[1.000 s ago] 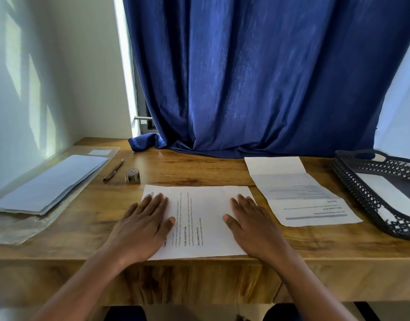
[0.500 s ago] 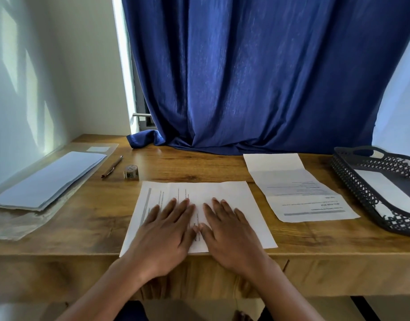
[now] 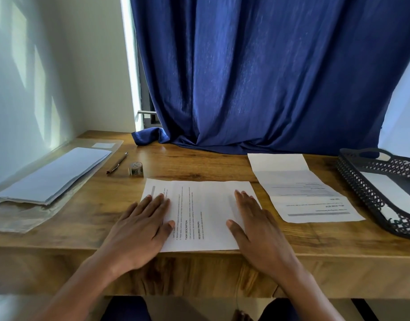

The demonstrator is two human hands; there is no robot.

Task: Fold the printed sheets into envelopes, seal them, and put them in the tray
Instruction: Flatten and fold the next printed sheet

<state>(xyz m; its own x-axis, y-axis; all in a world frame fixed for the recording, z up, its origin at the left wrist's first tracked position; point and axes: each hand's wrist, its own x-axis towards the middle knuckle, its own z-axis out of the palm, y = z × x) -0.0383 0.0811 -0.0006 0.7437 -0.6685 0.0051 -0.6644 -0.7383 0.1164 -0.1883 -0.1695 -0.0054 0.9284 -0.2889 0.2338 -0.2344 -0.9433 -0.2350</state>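
A printed sheet (image 3: 200,214) lies flat at the desk's near edge, its text running sideways. My left hand (image 3: 139,230) presses its left part with straight fingers. My right hand (image 3: 257,228) presses its right part the same way. A second printed sheet (image 3: 301,188), creased into thirds and opened out, lies to the right. A stack of pale blue envelopes (image 3: 53,176) rests on a clear plastic wrapper at the left. The dark lattice tray (image 3: 361,181) stands at the right edge with a white envelope (image 3: 391,191) inside.
A pen (image 3: 117,163) and a small roll of tape (image 3: 136,168) lie behind the sheet on the wooden desk (image 3: 199,165). A blue curtain (image 3: 269,77) hangs down onto the desk's back edge. A white wall closes the left side.
My hands were together at the sheet's middle half a second ago; they have slid apart to its left and right parts. The sheet stays flat.
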